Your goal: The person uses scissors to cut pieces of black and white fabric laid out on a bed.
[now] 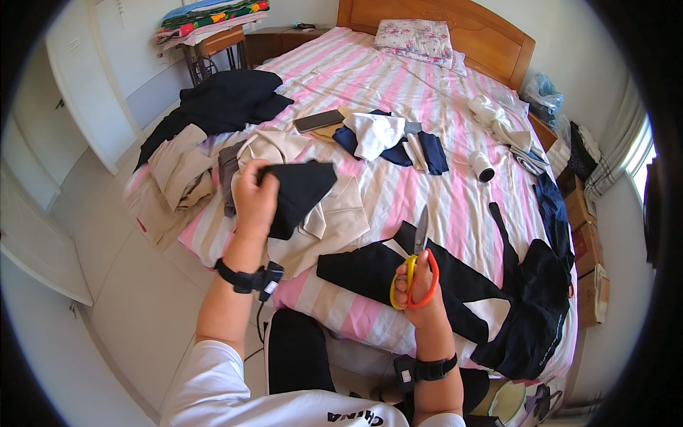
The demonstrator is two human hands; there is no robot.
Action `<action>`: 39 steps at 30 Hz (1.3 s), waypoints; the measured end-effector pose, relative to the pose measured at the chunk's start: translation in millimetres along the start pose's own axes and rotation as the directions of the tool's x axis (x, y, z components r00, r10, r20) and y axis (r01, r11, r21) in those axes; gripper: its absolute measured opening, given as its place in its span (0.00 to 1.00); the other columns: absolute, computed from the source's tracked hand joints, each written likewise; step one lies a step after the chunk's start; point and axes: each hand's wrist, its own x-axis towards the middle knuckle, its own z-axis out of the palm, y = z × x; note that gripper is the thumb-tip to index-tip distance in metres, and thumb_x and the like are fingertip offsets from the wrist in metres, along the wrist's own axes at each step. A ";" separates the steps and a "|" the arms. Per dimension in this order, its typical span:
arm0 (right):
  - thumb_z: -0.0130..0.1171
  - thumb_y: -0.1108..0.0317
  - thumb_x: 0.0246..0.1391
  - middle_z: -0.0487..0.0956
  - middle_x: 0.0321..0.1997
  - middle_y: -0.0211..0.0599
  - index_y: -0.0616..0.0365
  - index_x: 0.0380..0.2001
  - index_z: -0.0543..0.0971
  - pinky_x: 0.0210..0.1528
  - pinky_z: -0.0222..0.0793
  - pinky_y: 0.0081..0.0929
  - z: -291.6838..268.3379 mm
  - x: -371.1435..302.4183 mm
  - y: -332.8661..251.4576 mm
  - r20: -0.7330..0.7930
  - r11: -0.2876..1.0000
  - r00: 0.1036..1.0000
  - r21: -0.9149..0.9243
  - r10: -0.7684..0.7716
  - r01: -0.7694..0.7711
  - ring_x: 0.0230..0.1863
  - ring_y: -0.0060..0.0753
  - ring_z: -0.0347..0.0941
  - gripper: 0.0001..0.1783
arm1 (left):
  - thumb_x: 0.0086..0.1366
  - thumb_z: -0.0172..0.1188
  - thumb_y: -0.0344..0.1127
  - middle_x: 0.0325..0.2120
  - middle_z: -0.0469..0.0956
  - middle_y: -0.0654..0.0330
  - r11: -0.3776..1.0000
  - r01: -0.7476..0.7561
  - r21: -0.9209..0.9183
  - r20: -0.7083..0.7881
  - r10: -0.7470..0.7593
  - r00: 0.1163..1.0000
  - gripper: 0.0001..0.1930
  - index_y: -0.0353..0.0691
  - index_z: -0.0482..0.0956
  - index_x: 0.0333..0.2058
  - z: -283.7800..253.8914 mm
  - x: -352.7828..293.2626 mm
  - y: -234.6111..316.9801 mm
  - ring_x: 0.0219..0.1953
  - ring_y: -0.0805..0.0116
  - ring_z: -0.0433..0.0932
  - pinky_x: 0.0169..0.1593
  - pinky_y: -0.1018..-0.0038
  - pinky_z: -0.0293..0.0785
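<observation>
My left hand [257, 199] is closed on a piece of black fabric [302, 192], held up over beige cloth [341, 213] on the bed. In my right hand [421, 285] is a pair of scissors [422, 235] with one yellow and one red handle loop. Their blades look closed and point away from me. Under and beside the scissors lies a long black fabric piece [363, 274] with white parts. Black garments [537, 299] lie to its right at the bed's near corner.
The bed [348, 313] has a pink-striped sheet. On it are a phone [318, 121], folded white cloth [377, 134], navy cloth [432, 151], a white cylinder [482, 166] and a dark clothes heap [228, 103]. Cardboard boxes [589, 249] stand along the right side.
</observation>
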 end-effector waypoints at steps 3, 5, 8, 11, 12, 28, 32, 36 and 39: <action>0.41 0.29 0.57 0.63 0.14 0.28 0.53 0.27 0.69 0.14 0.52 0.21 -9.0 -13.7 -3.7 -0.062 0.998 0.996 -0.023 -0.066 0.065 0.11 0.23 0.57 0.35 | 0.61 0.55 0.29 0.32 0.75 0.64 0.930 0.158 -0.332 -0.110 -0.205 0.973 0.07 0.35 0.75 0.38 -36.0 10.5 -22.0 0.35 0.77 0.71 0.42 0.80 0.67; 0.43 0.30 0.57 0.64 0.14 0.29 0.55 0.28 0.69 0.13 0.53 0.21 -19.4 -22.2 -5.4 -0.082 0.989 0.988 -0.086 -0.131 0.124 0.11 0.23 0.58 0.35 | 0.61 0.56 0.29 0.32 0.75 0.65 0.886 0.214 -0.412 -0.105 -0.280 0.954 0.07 0.36 0.75 0.38 -59.0 8.4 -36.5 0.35 0.79 0.70 0.41 0.81 0.67; 0.44 0.33 0.59 0.67 0.14 0.30 0.58 0.29 0.70 0.12 0.54 0.20 -34.7 -36.0 -8.4 -0.120 0.969 0.973 -0.178 -0.197 0.174 0.11 0.22 0.60 0.34 | 0.64 0.53 0.28 0.36 0.76 0.63 0.928 0.326 -0.179 -0.124 -0.350 0.929 0.10 0.34 0.74 0.44 -96.9 -2.3 -74.1 0.38 0.75 0.73 0.44 0.77 0.70; 0.45 0.35 0.60 0.68 0.14 0.29 0.59 0.29 0.71 0.12 0.55 0.19 -47.2 -49.8 -14.8 -0.118 0.953 0.970 -0.244 -0.213 0.180 0.10 0.21 0.61 0.32 | 0.60 0.55 0.29 0.40 0.76 0.59 0.918 0.248 0.311 -0.224 -0.183 0.957 0.17 0.36 0.71 0.49 -132.9 -32.1 -115.8 0.39 0.69 0.74 0.45 0.74 0.71; 0.46 0.37 0.60 0.69 0.14 0.30 0.59 0.29 0.72 0.12 0.56 0.18 -55.7 -54.6 -15.8 -0.103 0.925 0.960 -0.309 -0.262 0.220 0.10 0.20 0.62 0.31 | 0.59 0.56 0.29 0.41 0.75 0.57 0.841 0.156 0.518 -0.238 -0.033 0.971 0.19 0.36 0.70 0.50 -137.5 -43.2 -128.0 0.39 0.67 0.75 0.45 0.73 0.71; 0.50 0.45 0.62 0.70 0.13 0.29 0.59 0.28 0.72 0.08 0.53 0.17 -176.8 -121.5 -10.0 -0.272 0.876 0.861 -0.356 -0.430 0.325 0.07 0.18 0.60 0.26 | 0.68 0.56 0.40 0.43 0.75 0.51 0.285 0.907 -0.310 0.696 -0.583 0.420 0.16 0.33 0.71 0.45 42.1 -210.7 40.1 0.47 0.60 0.77 0.53 0.63 0.74; 0.51 0.46 0.62 0.70 0.13 0.28 0.58 0.28 0.72 0.09 0.55 0.15 -199.9 -137.3 -5.0 -0.330 0.881 0.840 -0.355 -0.432 0.313 0.08 0.18 0.63 0.24 | 0.64 0.61 0.35 0.46 0.76 0.56 0.126 0.883 -0.452 0.628 -0.658 0.415 0.16 0.37 0.71 0.48 81.3 -206.3 38.0 0.49 0.61 0.75 0.54 0.60 0.72; 0.52 0.46 0.62 0.71 0.14 0.28 0.57 0.29 0.72 0.09 0.56 0.14 -214.6 -157.3 -3.8 -0.351 0.888 0.829 -0.322 -0.435 0.329 0.08 0.16 0.63 0.23 | 0.63 0.60 0.31 0.45 0.77 0.58 0.215 0.847 -0.486 0.524 -0.704 0.479 0.16 0.39 0.73 0.49 105.3 -202.3 30.4 0.49 0.62 0.75 0.54 0.64 0.71; 0.53 0.58 0.63 0.73 0.16 0.30 0.57 0.33 0.74 0.10 0.58 0.14 -229.3 -166.0 -0.5 -0.371 0.910 0.838 -0.271 -0.400 0.314 0.09 0.18 0.64 0.13 | 0.61 0.59 0.25 0.49 0.75 0.59 0.627 0.626 -0.463 0.482 -0.415 0.772 0.20 0.32 0.71 0.53 114.4 -187.0 45.6 0.50 0.69 0.74 0.55 0.73 0.69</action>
